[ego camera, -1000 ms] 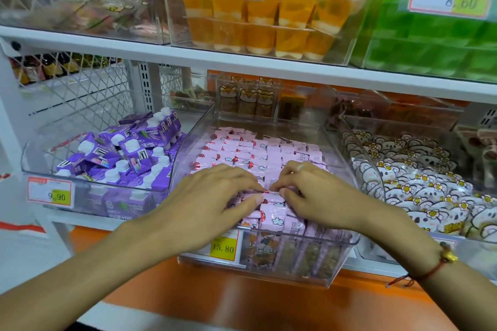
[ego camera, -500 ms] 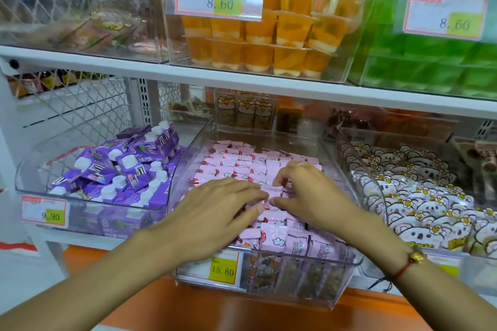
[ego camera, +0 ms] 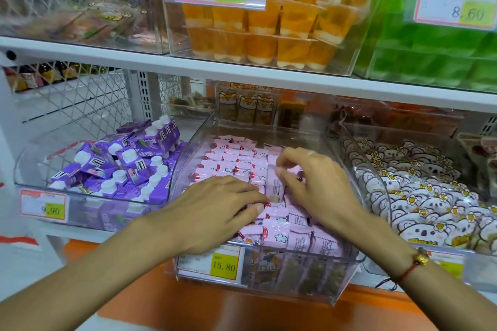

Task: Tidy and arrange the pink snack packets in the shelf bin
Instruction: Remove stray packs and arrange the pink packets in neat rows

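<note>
Several small pink snack packets [ego camera: 236, 158] fill a clear plastic shelf bin [ego camera: 269, 281] in the middle of the lower shelf. My left hand [ego camera: 215, 212] lies flat on the packets near the bin's front, fingers straight and pressing down. My right hand [ego camera: 314, 183] is over the packets to its right, with the fingertips pinching one pink packet [ego camera: 275, 187] that stands up on edge. Packets under both palms are hidden.
A clear bin of purple drink cartons [ego camera: 121, 166] sits to the left and a bin of white bear packets [ego camera: 419, 196] to the right. The upper shelf [ego camera: 242, 70] overhangs, carrying orange jelly cups [ego camera: 269, 29] and green packs [ego camera: 435, 56]. Yellow price tags hang on bin fronts.
Both hands have moved a little deeper into the bin. My right hand has lifted one pink packet onto its edge. The camera view has tilted upward.
</note>
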A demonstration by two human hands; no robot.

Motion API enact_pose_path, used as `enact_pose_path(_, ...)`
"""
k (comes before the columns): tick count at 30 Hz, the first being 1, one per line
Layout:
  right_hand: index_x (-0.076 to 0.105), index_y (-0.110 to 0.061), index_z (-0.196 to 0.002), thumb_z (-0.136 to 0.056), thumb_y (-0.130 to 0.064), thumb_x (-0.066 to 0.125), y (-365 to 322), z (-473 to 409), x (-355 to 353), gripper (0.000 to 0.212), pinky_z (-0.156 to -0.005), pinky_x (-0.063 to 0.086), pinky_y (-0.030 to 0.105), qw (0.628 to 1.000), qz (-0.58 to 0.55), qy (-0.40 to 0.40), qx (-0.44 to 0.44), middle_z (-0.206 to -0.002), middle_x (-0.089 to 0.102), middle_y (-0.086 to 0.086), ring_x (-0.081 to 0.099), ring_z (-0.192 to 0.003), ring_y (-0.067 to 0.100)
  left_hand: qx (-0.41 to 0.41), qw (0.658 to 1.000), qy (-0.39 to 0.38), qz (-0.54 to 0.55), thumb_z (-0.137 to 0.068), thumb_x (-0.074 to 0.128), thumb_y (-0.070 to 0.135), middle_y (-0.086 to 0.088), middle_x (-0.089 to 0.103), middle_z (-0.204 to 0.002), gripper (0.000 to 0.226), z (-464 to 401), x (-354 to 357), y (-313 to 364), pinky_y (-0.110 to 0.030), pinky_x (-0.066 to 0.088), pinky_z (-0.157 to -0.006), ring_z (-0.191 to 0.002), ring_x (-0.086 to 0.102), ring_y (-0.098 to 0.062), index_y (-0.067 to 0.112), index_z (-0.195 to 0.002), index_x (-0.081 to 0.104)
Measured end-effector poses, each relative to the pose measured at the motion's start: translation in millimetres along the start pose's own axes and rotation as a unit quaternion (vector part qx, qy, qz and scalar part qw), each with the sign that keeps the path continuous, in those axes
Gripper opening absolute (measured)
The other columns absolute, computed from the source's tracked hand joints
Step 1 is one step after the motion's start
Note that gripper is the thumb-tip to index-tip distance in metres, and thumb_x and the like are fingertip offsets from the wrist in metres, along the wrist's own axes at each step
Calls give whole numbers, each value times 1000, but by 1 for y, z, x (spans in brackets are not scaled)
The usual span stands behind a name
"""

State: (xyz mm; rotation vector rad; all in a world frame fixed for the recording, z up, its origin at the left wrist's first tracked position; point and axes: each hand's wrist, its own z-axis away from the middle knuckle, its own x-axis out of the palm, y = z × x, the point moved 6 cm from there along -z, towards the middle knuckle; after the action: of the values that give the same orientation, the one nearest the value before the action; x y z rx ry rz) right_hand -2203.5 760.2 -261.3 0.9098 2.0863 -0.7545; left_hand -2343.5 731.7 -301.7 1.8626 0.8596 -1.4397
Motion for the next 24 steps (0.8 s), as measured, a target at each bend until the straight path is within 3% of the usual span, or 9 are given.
enact_pose_path(3, 57, -23, -87, -93, -23, 56, 5, -4, -20, 7, -75, 53, 36, 987, -120, 96, 50, -85, 64, -11, 62, -82, 8, -4, 1000, 9, 8, -98, 18, 51, 18, 45, -141, 48, 1, 0, 0, -19, 22, -102, -126, 38, -4, 38, -137, 43)
enact_pose_path(6, 57, -19, -90, -95, -22, 55, 3, -3, -37, 6, -66, 49, 26, 967, -156, 189, 71, -85, 62, -9, 59, -75, 3, -2, 999, 34, 21, -99, 20, 49, 17, 46, -140, 46, 3, -3, 3, -16, 20, -103, -127, 37, -3, 37, -137, 45)
enact_pose_path(10, 53, -16, -91, -96, -18, 52, 10, 7, -54, 6, -56, 43, 13, 914, -268, 272, 136, -81, 59, -9, 54, -68, 4, -50, 983, 176, 29, -98, 40, 47, 14, 45, -143, 41, 13, -23, 4, -20, 24, -104, -131, 39, -5, 34, -137, 45)
enact_pose_path(12, 55, -11, -93, -97, -16, 50, 19, 12, -48, 8, -53, 47, 14, 869, -374, 243, 215, -83, 65, 2, 60, -71, 13, -76, 961, 257, 62, -89, 57, 43, 15, 41, -145, 53, 19, -37, 5, -24, 38, -94, -126, 42, -4, 33, -138, 39)
enact_pose_path(15, 56, 1, -100, -96, -9, 49, 22, 19, -24, 13, -58, 54, 15, 787, -505, 156, 318, -97, 67, 20, 65, -72, 14, -35, 953, 294, 60, -78, 73, 29, 13, 43, -139, 67, 19, -47, 16, -26, 51, -74, -111, 50, -6, 32, -135, 40)
enact_pose_path(18, 58, 2, -102, -95, -9, 52, 20, 21, -14, 15, -58, 54, 15, 746, -555, 105, 353, -92, 70, 16, 67, -64, 7, -15, 948, 313, 64, -79, 75, 15, 15, 57, -121, 57, 22, -52, 20, -28, 54, -66, -89, 56, -4, 30, -128, 52)
enact_pose_path(21, 58, -5, -108, -92, -19, 58, 23, 21, -14, 21, -61, 55, 17, 762, -532, 97, 358, -94, 68, 8, 67, -70, 11, -59, 937, 310, 150, -85, 70, 29, 22, 61, -105, 43, 22, -49, 12, -25, 51, -76, -89, 59, -2, 41, -123, 56)
enact_pose_path(23, 52, -17, -115, -90, -29, 60, 25, 21, -21, 29, -73, 51, 19, 837, -427, 108, 325, -107, 62, 2, 63, -92, 12, -115, 910, 291, 273, -83, 65, 47, 22, 67, -92, 25, 19, -40, 4, -21, 48, -77, -86, 61, 0, 40, -107, 64)
enact_pose_path(24, 48, -24, -119, -88, -33, 60, 23, 20, -25, 34, -79, 47, 18, 874, -376, 108, 287, -113, 58, -3, 58, -101, 10, -144, 891, 274, 333, -79, 61, 56, 17, 69, -88, 30, 17, -35, 1, -28, 50, -78, -84, 64, -5, 33, -98, 66)
